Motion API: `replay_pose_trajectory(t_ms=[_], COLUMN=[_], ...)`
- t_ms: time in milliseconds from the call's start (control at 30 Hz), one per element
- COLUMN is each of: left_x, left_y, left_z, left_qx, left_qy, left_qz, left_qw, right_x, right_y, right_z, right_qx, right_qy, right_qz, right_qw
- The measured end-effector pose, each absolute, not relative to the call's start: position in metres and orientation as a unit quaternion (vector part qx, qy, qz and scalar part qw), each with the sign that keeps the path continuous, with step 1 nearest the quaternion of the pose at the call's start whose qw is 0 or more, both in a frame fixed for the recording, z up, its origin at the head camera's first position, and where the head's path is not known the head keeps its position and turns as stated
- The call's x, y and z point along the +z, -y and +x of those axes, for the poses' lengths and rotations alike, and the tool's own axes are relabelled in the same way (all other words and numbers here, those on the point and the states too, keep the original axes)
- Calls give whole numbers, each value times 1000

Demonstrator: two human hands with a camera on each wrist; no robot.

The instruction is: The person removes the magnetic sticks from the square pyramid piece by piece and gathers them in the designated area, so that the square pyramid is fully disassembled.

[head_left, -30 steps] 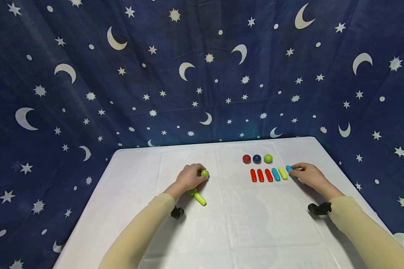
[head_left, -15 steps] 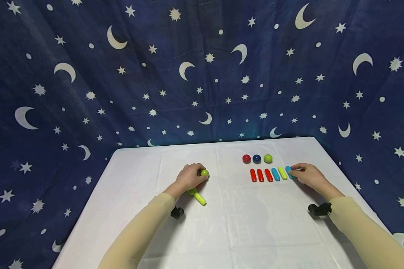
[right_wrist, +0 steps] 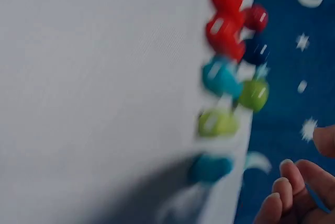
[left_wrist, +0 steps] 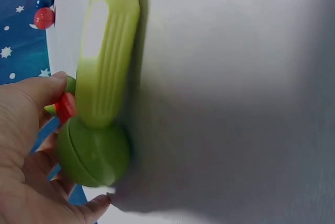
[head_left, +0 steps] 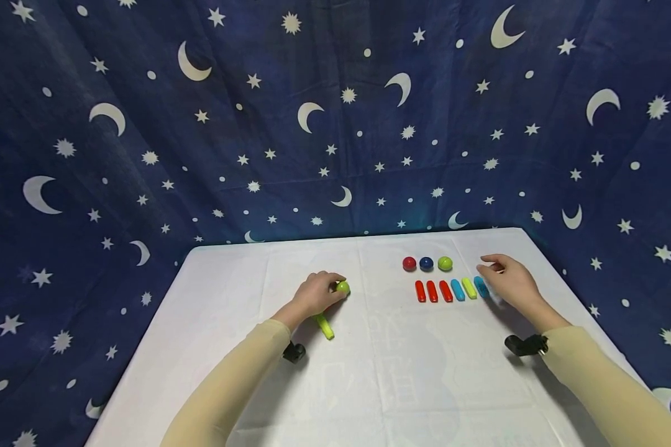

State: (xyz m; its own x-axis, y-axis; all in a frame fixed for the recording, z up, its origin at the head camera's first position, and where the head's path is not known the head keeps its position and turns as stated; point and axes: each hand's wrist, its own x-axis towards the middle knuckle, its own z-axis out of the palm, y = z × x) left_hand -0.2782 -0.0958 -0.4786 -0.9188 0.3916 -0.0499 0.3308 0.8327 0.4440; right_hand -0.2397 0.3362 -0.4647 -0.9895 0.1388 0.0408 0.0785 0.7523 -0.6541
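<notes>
In the head view my left hand (head_left: pixel 315 293) pinches a joined ball-and-stick toy at its far end, where a green ball (head_left: pixel 343 287) shows beside the fingertips. The left wrist view shows the rest: a short red stick (left_wrist: pixel 66 107) partly behind the thumb, a larger-looking green ball (left_wrist: pixel 94 153) and a ribbed yellow-green stick (left_wrist: pixel 102 62) pointing away from the hand. My right hand (head_left: pixel 511 282) holds nothing, fingers loosely bent, above the right end of a row of sticks. Just below its fingertips lies a light blue stick (head_left: pixel 481 287).
Left of that blue stick lie a yellow-green stick (head_left: pixel 469 288), another blue stick (head_left: pixel 457 290) and three red sticks (head_left: pixel 446 291). Behind them sit a red ball (head_left: pixel 409 264), a dark blue ball (head_left: pixel 427 264) and a green ball (head_left: pixel 445 264). A starry cloth hangs behind the white table (head_left: pixel 414 385).
My right hand has let go of the end blue stick, which now lies straighter in the row, and has lifted. The toy in my left hand has turned slightly, its yellow-green stick shifting left.
</notes>
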Motion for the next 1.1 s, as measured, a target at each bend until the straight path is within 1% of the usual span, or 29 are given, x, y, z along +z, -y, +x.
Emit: replay_pose_trajectory(t_ms=[67, 133, 333, 467, 600, 700, 867, 967, 1100], left_x=[-479, -478, -477, -477, -477, -478, -482, -483, -483], left_y=[96, 94, 90, 90, 93, 98, 108, 110, 112], left_z=[-278, -278, -276, -275, -276, -277, -280, -281, -282], left_qx=[225, 232, 237, 235, 239, 240, 245, 247, 248], left_qy=[-950, -945, -930, -925, -926, -929, -930, -929, -928], left_qz=[203, 217, 260, 277, 271, 258, 248, 250, 251], left_qw=[72, 79, 101, 109, 112, 112, 118, 119, 120], right_x=[-458, -451, -445, -452, -462, -470, -484, -488, -489], right_y=[-321, -305, -252, -218, -188, -172, -154, -145, -135], right_z=[-241, -241, -241, -245, -249, -253, -262, -266, -269], right_qx=[353, 361, 404, 428, 422, 408, 393, 385, 372], right_qy=[933, 930, 912, 895, 889, 890, 893, 895, 901], right_qz=[-37, -13, 68, 128, 169, 181, 184, 184, 187], right_qw=[57, 58, 14, -19, -62, -90, -119, -127, -124])
